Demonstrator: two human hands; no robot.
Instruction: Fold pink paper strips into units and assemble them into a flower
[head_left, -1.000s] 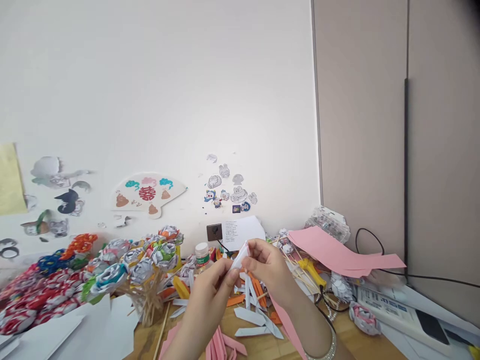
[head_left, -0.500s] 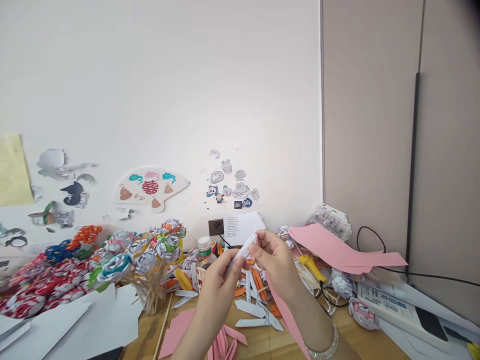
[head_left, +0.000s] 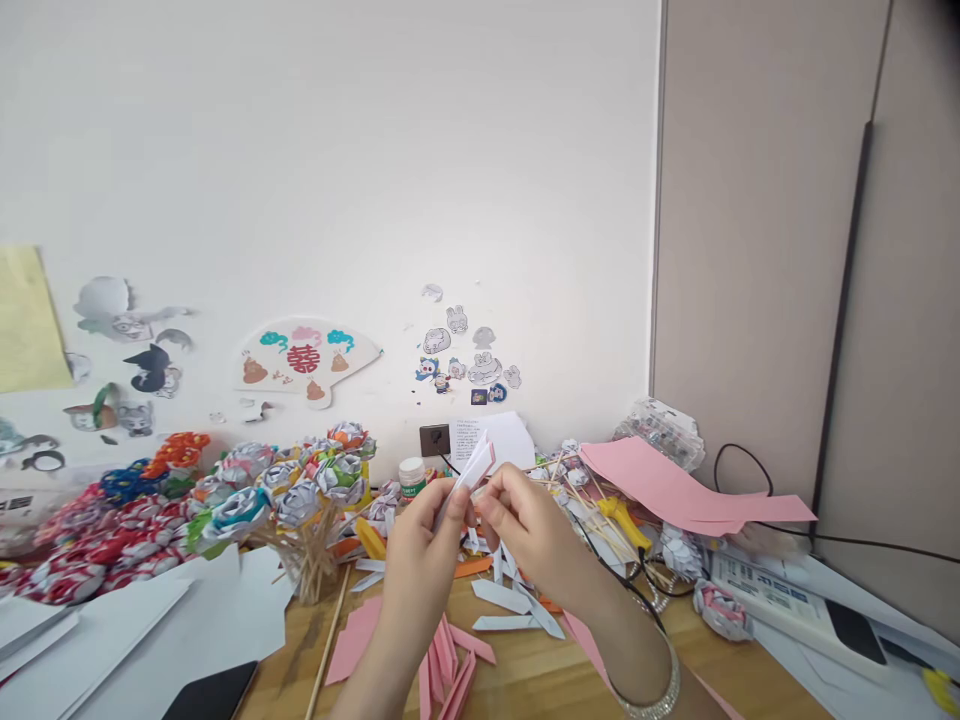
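Note:
Above the table, my left hand (head_left: 424, 535) pinches a folded paper strip (head_left: 476, 462) between thumb and fingers. The strip is white with a pink edge, and its pointed end tilts up and to the right. Close beside it on the right is my right hand (head_left: 536, 535), its fingers curled together by the strip's lower part. Whether those fingertips hold anything is hidden. Below my hands lie folded pink strips (head_left: 444, 665) and pink sheets (head_left: 356, 640). Folded white strips (head_left: 501, 597) lie just behind them.
Paper flowers (head_left: 240, 510) on sticks and red-white flowers (head_left: 82, 560) crowd the left, behind white sheets (head_left: 135, 640) and a black flat object (head_left: 214, 690). A jar (head_left: 412, 478) stands at the back. Pink paper (head_left: 675, 485), a yellow tool (head_left: 626, 522) and cables fill the right.
My right fingers have come off the strip's upper end and moved lower. The strip now stands steeper in my left hand, its tip spread slightly. The view has shifted a little.

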